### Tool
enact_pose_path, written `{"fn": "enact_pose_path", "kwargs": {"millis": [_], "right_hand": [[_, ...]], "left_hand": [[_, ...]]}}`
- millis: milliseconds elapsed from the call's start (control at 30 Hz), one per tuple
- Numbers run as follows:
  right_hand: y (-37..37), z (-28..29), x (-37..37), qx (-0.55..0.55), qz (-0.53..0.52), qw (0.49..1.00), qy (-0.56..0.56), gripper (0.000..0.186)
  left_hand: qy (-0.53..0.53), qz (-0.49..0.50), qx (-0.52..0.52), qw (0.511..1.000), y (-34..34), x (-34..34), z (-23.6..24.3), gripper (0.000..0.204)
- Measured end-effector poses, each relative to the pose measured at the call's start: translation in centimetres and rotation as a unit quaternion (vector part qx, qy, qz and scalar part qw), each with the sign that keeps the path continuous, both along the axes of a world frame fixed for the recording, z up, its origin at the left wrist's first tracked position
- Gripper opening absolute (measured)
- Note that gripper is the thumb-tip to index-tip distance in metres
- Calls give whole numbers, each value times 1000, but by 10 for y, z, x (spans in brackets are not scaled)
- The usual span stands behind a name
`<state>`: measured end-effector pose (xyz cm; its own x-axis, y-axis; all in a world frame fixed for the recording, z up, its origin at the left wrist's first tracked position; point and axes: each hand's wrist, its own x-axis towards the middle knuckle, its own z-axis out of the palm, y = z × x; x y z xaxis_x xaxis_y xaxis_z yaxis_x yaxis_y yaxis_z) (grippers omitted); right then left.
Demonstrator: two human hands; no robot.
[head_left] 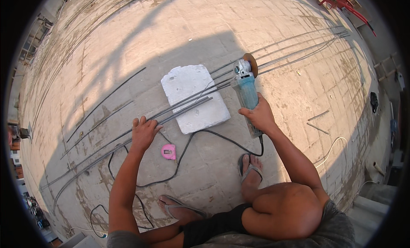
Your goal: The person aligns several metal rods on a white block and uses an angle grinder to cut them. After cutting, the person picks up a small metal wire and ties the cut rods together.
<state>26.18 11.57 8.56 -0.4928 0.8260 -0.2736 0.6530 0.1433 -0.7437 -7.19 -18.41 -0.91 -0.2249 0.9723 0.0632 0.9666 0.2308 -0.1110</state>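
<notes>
My right hand (261, 115) is wrapped round the body of a teal angle grinder (246, 90). The grinder's brown disc (251, 64) points away from me, a little above the ground and beside the steel rods (188, 103). Those long thin rods rest across a white, rough-edged block (200, 83). My left hand (144, 132) presses down on the rods left of the block, its fingers curled over them. Close to that hand a pink tape measure (168, 151) lies on the ground. The grinder's black cord (183, 156) loops between my feet and the block.
More long rods (299, 51) stretch to the far right, and loose ones (106, 103) lie at the left. Two short rod pieces (318, 115) are on the paving at right. A red metal frame (339, 1) stands at the far right. My sandalled feet (252, 171) are near the cord.
</notes>
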Motion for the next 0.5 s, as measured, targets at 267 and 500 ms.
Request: {"fn": "enact_pose_path", "kwargs": {"millis": [267, 500], "right_hand": [[2, 1, 13, -5, -19, 999, -29, 77], [15, -3, 2, -31, -11, 999, 22, 76]], "left_hand": [[-32, 37, -54, 997, -50, -20, 1, 28], [-54, 1, -12, 998, -49, -29, 8, 27]]}}
